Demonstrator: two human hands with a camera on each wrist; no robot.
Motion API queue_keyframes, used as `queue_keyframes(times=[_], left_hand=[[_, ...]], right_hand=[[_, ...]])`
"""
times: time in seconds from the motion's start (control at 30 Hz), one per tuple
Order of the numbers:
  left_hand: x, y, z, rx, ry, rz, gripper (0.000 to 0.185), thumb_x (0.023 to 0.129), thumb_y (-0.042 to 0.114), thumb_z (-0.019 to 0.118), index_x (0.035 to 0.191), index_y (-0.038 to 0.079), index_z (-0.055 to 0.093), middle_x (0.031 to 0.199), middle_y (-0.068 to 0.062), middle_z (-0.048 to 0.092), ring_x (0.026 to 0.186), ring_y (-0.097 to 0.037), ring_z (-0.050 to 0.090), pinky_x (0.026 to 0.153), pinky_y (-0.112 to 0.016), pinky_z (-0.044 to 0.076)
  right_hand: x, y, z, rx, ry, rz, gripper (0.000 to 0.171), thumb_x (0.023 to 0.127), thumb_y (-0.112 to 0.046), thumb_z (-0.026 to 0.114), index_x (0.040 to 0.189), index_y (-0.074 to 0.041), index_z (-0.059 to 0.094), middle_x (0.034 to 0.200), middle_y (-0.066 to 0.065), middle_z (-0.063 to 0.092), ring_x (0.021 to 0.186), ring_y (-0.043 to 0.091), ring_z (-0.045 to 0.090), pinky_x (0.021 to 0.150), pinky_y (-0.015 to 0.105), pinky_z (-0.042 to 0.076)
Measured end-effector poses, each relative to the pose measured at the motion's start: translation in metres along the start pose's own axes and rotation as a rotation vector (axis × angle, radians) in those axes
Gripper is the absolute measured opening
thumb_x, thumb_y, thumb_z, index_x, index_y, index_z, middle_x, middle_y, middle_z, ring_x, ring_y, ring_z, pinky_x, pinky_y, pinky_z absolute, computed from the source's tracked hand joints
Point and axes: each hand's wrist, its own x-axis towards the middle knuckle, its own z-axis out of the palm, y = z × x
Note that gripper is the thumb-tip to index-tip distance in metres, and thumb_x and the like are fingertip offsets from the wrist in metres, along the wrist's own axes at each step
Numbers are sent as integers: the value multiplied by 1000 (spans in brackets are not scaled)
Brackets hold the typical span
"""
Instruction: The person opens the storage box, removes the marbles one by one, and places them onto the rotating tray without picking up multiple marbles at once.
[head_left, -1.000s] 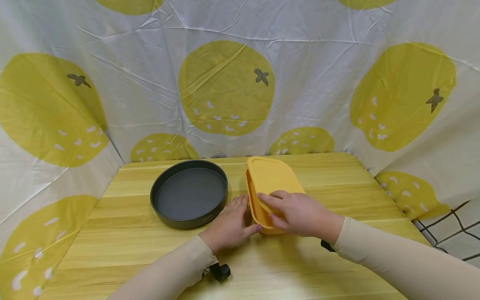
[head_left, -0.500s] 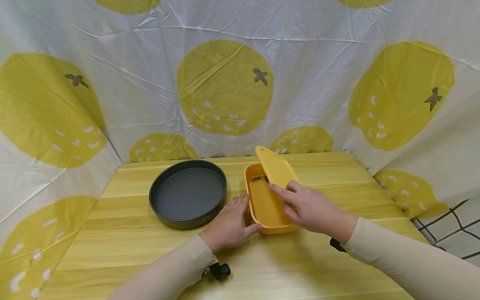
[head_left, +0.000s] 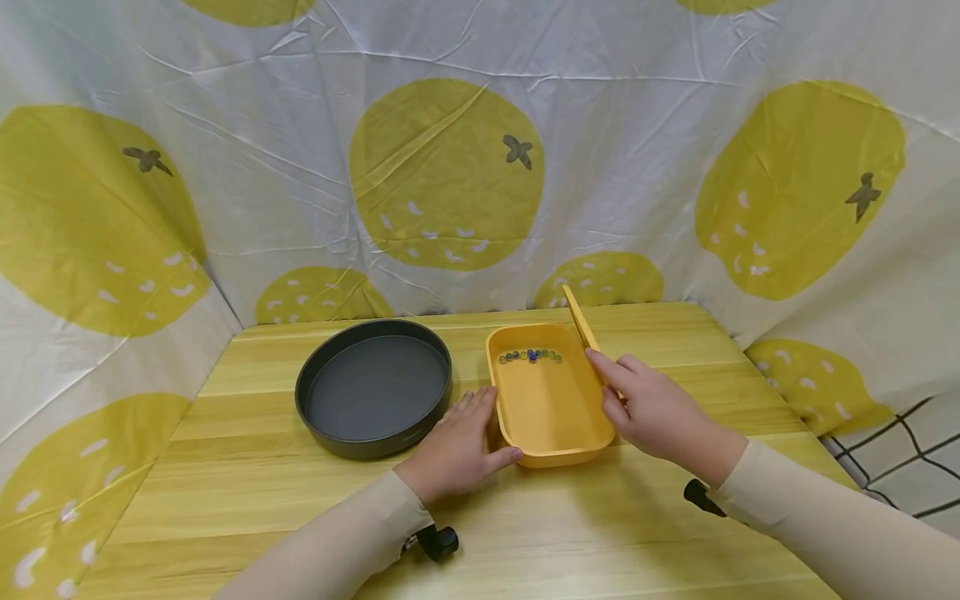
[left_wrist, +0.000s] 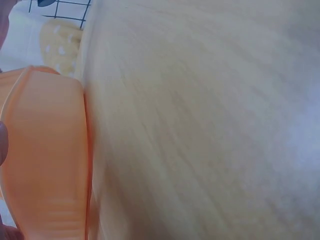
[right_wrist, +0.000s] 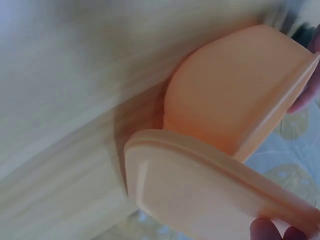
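yellow box [head_left: 550,408] sits on the wooden table [head_left: 247,467], just right of the dark round pan [head_left: 375,385], with its top open. from my feed i see my left hand [head_left: 457,450] against the box's left wall near the front corner, fingers straight and together along the side, thumb hooked round the front corner. my right hand [head_left: 652,412] holds the yellow lid [head_left: 580,327], which stands tilted nearly on edge along the box's right rim; the fingers pinch its near end, and the right wrist view shows fingertips [right_wrist: 272,231] curled on the lid's edge. a short row of small dark beads [head_left: 531,356] lies inside the box against its far wall. the left wrist view shows only the box's orange wall [left_wrist: 45,160] close up and blurred table wood. a white cloth with big yellow fruit prints [head_left: 450,175] hangs behind the table.
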Motion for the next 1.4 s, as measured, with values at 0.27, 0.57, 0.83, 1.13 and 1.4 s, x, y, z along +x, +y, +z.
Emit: queue_keyframes(times=[0.27,0.57,0.83,1.13,1.4], left_hand=[[0,-1,0,5,5,-4,104,96,71,60,169,9,20,175,-15,24,162,-39,23,130,-54,26],[-1,0,-2,3,3,-11,104,96,72,60,170,10,20,175,-13,24,162,-38,23,131,-54,25],[-2,0,-4,6,7,0,104,96,73,60,169,10,22,175,-15,25,162,-40,24,130,-56,26],[0,-1,-3,18,4,-8,104,96,74,59,170,11,22,175,-14,24,162,-38,22,131,-53,24],[-1,-1,-5,9,-3,-13,101,96,71,60,170,13,22,175,-13,23,163,-38,21,132,-53,23]], right_hand=[[-12,8,0,-76,22,-4,60,91,-2,73,148,3,56,86,-3,60,62,1,35,51,19,37],[-23,23,-5,-173,119,-45,66,84,-5,81,144,9,57,79,-4,59,60,2,36,50,20,37],[-32,35,-18,-218,31,61,75,87,-13,84,147,15,48,91,8,71,75,22,65,62,41,57],[-43,50,-25,-218,35,111,74,88,-14,83,144,18,47,93,12,72,75,24,67,62,42,56],[-54,62,-24,-168,14,207,79,90,-17,84,147,21,43,102,21,74,85,32,71,71,50,60]])
